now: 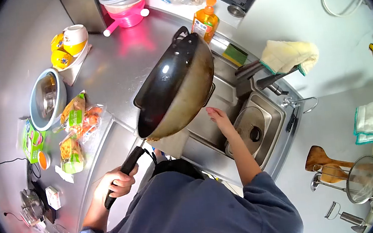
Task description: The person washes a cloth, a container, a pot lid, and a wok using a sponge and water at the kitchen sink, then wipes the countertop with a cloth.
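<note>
A large dark wok (174, 83) is held up, tilted, over the counter's edge and the sink's drainboard. My left hand (123, 181) is wrapped round its long black handle. My right hand (217, 115) is just below the wok's outer side, over the drainboard, with its fingers stretched out; part of the hand is hard to make out. Right of that hand is the steel sink basin (269, 146), with a glass lid with a black knob (255, 134) in it.
An orange soap bottle (205, 22) stands behind the wok. Left on the counter are food packets (74, 119), a blue basin (35, 107) and yellow cups (63, 58). A yellowish cloth (290, 54) hangs by the faucet (301, 101). Utensils (320, 159) hang at right.
</note>
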`<action>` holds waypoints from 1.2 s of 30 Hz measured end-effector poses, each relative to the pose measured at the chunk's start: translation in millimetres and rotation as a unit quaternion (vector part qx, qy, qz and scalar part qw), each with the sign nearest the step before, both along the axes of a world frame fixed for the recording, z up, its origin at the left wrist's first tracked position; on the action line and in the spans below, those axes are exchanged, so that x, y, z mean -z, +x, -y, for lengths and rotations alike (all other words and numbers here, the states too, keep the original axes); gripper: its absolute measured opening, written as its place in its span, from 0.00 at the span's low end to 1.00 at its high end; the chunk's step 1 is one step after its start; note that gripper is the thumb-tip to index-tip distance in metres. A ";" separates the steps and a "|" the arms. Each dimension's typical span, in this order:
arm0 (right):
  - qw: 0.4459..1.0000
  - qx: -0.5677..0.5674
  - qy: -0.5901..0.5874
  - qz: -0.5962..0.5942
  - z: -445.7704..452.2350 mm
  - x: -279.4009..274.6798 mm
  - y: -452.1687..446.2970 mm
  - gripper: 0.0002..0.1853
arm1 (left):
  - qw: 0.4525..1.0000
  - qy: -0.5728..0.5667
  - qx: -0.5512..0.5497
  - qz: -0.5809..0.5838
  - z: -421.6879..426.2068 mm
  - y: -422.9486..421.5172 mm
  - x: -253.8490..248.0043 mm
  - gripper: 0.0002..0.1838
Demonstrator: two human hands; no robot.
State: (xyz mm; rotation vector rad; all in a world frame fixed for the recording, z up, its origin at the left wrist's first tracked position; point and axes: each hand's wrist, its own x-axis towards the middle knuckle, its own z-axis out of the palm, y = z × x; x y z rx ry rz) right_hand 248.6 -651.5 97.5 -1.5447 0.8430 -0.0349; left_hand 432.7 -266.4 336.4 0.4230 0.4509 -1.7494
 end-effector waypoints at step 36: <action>0.803 0.383 0.351 0.292 59.0 2.8 34.7 0.19 | 0.898 0.058 0.217 0.379 64.7 31.9 195.5 0.14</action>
